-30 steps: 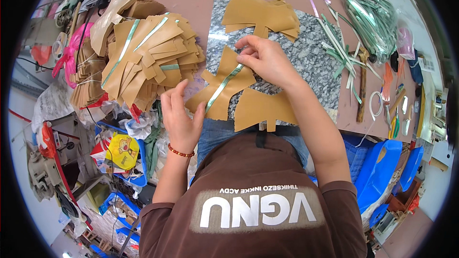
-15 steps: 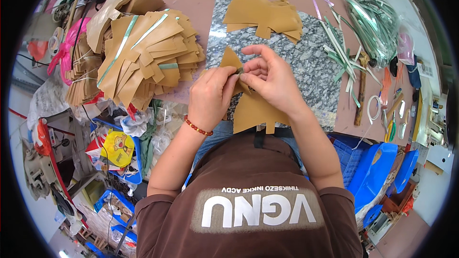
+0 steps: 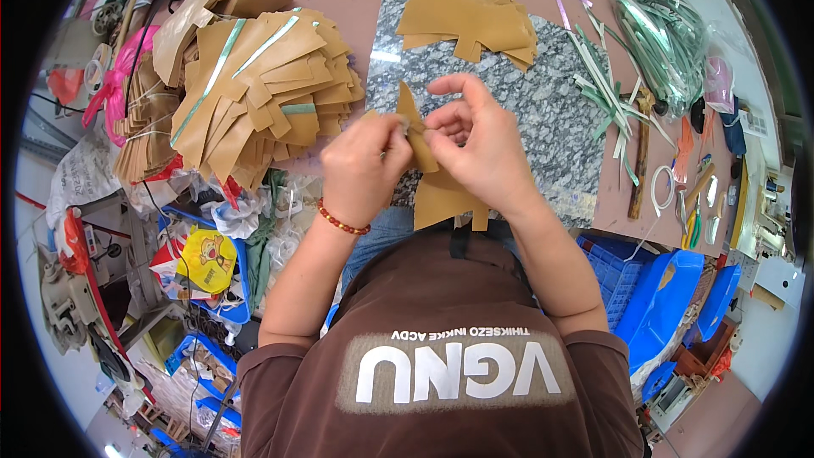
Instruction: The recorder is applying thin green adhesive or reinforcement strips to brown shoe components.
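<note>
Over the near part of a speckled stone slab (image 3: 560,136), both hands work on a tan, leather-like cut piece (image 3: 417,131), whose pointed end sticks up between them. My left hand (image 3: 365,165) is closed on it with thumb and fingers. My right hand (image 3: 482,148) grips the other side between thumb and curled fingers, its index finger raised off the piece. Just below the hands, another tan piece (image 3: 448,197) lies at the slab's near edge, partly covered. A small stack of similar tan pieces (image 3: 462,17) rests on the far part of the slab.
A large pile of tan pieces (image 3: 254,76), some with green strips, stands left. To the right lie loose green and white strips (image 3: 604,85), a bag of strips (image 3: 661,42), a wooden-handled hammer (image 3: 640,161) and small tools. Blue crates (image 3: 615,276) sit below the table's right edge.
My left hand has shifted slightly left and down. The held piece has turned, so more of its narrow, pointed shape shows between the hands. My right hand has hardly moved.
</note>
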Available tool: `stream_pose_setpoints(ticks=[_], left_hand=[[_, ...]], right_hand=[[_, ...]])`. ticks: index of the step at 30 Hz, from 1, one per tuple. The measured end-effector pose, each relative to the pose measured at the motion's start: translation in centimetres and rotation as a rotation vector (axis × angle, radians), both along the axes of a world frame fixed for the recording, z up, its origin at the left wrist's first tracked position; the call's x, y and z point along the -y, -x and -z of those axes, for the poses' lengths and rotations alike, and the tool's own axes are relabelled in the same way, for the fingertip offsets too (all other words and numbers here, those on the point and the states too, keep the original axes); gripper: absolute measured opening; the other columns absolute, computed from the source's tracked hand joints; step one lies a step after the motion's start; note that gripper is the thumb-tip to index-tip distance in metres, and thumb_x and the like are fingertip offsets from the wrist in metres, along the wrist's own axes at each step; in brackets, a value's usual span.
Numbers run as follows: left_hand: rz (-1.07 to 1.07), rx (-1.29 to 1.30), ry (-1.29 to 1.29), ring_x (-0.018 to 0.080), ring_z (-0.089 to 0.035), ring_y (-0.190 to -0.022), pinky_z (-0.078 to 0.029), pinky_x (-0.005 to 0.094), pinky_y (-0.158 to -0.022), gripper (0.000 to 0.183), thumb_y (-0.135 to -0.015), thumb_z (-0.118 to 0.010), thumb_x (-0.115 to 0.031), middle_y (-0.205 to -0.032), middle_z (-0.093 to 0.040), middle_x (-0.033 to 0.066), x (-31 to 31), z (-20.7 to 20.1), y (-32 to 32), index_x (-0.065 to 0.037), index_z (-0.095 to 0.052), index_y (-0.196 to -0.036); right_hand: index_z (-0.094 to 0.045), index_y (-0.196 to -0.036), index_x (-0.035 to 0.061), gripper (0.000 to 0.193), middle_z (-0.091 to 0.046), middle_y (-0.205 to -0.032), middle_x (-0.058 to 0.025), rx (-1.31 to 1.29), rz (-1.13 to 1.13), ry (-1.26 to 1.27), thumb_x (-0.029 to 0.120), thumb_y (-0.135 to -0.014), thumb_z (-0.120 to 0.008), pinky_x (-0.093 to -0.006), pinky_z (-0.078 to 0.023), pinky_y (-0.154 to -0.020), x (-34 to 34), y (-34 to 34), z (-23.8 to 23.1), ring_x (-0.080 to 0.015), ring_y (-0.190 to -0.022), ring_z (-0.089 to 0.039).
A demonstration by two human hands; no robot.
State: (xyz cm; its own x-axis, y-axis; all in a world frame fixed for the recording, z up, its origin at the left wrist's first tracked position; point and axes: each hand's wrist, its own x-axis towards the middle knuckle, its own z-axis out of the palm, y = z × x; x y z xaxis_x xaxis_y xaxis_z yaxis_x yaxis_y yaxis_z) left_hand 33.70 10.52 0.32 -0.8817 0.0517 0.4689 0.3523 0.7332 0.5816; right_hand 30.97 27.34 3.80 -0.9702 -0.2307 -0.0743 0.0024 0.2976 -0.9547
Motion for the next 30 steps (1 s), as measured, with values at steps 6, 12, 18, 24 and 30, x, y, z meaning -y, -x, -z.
stream_pose_setpoints(ticks=[6, 12, 18, 24, 30], left_hand=[[-0.192, 0.412, -0.522, 0.0109, -0.068, -0.076, -0.057, 0.0252, -0.071, 0.011, -0.099, -0.055, -0.004, -0.085, -0.071, 0.0085, 2.7, 0.6, -1.6, 0.004, -0.063, -0.100], [-0.170, 0.487, -0.620, 0.0114, -0.069, -0.077, -0.057, 0.0259, -0.072, 0.010, -0.100, -0.053, -0.006, -0.088, -0.071, 0.0097, 3.2, 1.3, -4.0, 0.002, -0.059, -0.098], [-0.046, 0.123, -0.140, 0.0250, -0.068, -0.072, -0.053, 0.0319, -0.064, 0.008, -0.088, -0.065, -0.003, -0.085, -0.068, 0.0127, 2.1, 1.1, -4.6, -0.002, -0.064, -0.096], [0.132, 0.193, -0.121, 0.0324, -0.064, -0.083, -0.051, 0.0396, -0.076, 0.016, -0.088, -0.069, -0.010, -0.091, -0.067, 0.0135, 1.2, 0.2, -3.1, -0.002, -0.065, -0.101], [0.150, 0.138, 0.013, 0.0321, -0.063, -0.085, -0.051, 0.0401, -0.074, 0.021, -0.086, -0.068, -0.006, -0.092, -0.066, 0.0133, 1.4, 1.2, -2.6, -0.002, -0.065, -0.106]], right_hand=[[-0.056, -0.110, 0.0002, 0.033, -0.070, -0.084, -0.0127, 0.051, 0.091, -0.139, 0.003, -0.078, -0.065, -0.0300, -0.056, -0.069, -2.1, 2.3, 2.6, -0.0172, -0.072, -0.070], [-0.056, -0.109, -0.0001, 0.031, -0.068, -0.085, -0.0132, -0.049, 0.099, -0.282, 0.000, -0.079, -0.064, -0.0362, -0.056, -0.072, -1.6, 2.6, 2.9, -0.0260, -0.075, -0.069], [-0.056, -0.117, 0.0021, 0.042, -0.057, -0.110, -0.0173, -0.533, -0.030, -0.444, 0.000, -0.076, -0.066, -0.0436, -0.052, -0.086, -2.0, 2.0, 2.3, -0.0356, -0.105, -0.061], [-0.059, -0.118, 0.0025, 0.042, -0.058, -0.109, -0.0128, -0.346, -0.365, -0.325, 0.003, -0.077, -0.068, -0.0380, -0.053, -0.084, -0.4, 0.0, 2.2, -0.0320, -0.103, -0.061], [-0.064, -0.113, 0.0033, 0.038, -0.059, -0.109, -0.0142, -0.073, -0.236, -0.218, 0.010, -0.076, -0.073, -0.0350, -0.055, -0.074, -1.7, 2.4, 2.1, -0.0246, -0.086, -0.066]])
